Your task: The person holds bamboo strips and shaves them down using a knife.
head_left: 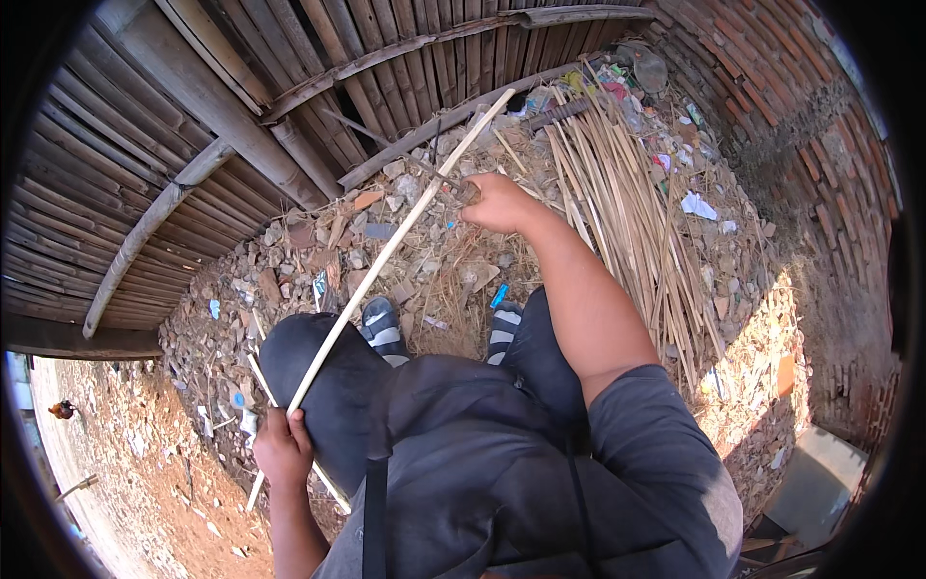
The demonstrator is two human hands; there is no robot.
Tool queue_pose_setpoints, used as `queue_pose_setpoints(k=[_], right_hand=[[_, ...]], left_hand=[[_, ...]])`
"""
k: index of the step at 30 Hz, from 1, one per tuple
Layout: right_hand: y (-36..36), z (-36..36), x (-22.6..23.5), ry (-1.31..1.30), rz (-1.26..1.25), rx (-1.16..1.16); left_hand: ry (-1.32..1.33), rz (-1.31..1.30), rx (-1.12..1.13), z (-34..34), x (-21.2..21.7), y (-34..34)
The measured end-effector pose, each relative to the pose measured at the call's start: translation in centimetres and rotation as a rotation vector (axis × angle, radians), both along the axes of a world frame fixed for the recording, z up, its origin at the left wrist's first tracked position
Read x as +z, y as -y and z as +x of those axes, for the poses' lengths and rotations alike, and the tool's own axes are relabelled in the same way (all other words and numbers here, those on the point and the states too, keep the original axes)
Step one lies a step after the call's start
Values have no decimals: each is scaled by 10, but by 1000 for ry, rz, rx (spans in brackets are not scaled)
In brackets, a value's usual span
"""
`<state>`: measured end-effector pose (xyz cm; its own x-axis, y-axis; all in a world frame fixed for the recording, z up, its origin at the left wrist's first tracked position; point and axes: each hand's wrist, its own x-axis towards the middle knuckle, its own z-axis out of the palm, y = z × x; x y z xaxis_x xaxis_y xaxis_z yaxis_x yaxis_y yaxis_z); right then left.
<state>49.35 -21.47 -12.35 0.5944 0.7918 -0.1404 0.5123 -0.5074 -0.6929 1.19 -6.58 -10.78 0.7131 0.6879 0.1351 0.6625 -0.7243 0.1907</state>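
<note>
My left hand [282, 448] is closed around the lower end of a long pale bamboo strip [384, 259], beside my left knee. The strip slants up and away to the right, past my knee. Farther forward, my right hand [500, 204] grips the handle of a long thin knife [446, 178]. Its narrow dark blade points to the far left and crosses the strip's upper part; I cannot tell whether it is cutting in. A few more pale strips [330, 488] lie on the ground around my left hand.
A large pile of split bamboo strips [627, 212] lies at the right. Stones and litter [289, 261] cover the ground around my sandalled feet [384, 330]. A bamboo-slat wall [125, 212] stands at the left and front, a brick wall [830, 183] at the right.
</note>
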Motion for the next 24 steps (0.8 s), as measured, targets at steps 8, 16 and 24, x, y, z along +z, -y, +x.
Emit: queue_pose_setpoints(k=[8, 16, 24], right_hand=[[-8, -47, 24, 116, -175, 260], [1, 2, 2, -101, -146, -101], [2, -38, 43, 63, -140, 219]], left_hand=[[-41, -32, -1, 1, 9, 1], [-27, 2, 7, 2, 5, -2], [30, -49, -23, -2, 3, -3]])
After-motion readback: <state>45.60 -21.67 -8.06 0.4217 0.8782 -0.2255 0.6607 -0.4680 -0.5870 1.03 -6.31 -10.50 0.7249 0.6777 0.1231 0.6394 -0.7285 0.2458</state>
